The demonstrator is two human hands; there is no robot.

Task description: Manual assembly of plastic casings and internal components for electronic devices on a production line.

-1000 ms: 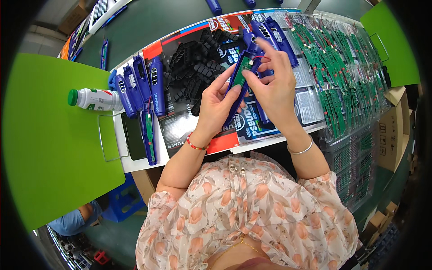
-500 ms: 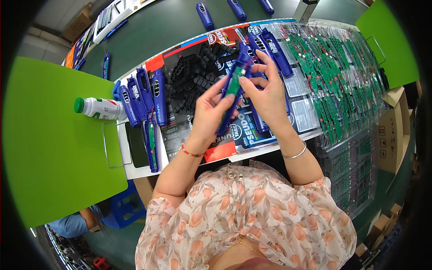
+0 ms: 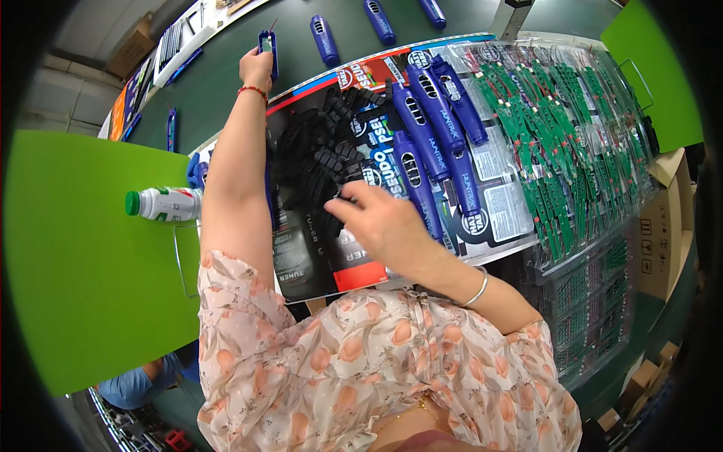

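Note:
My left hand point(image 3: 257, 69) is stretched far forward, its fingers closed around a blue casing point(image 3: 273, 66) with a green circuit board and a thin red wire inside. This casing stands upright at the far side of the bench. Lower down, my right hand point(image 3: 388, 230) hovers by the right edge of a heap of black plastic parts point(image 3: 320, 151). Its fingers are bent and a little apart, with nothing visible in them. To its right lie several blue casings point(image 3: 429, 120) with slotted windows. My left arm hides most of the casings at the left.
Green circuit boards point(image 3: 542, 143) are spread over clear trays at the right. A white bottle with a green cap point(image 3: 162, 203) rests by the left green panel point(image 3: 83, 264). More blue casings point(image 3: 324, 39) lie along the far bench. A cardboard box point(image 3: 663, 226) stands at the right.
My left hand has carried the blue casing from the middle to the far left. My right hand has let go of it and dropped towards the black parts.

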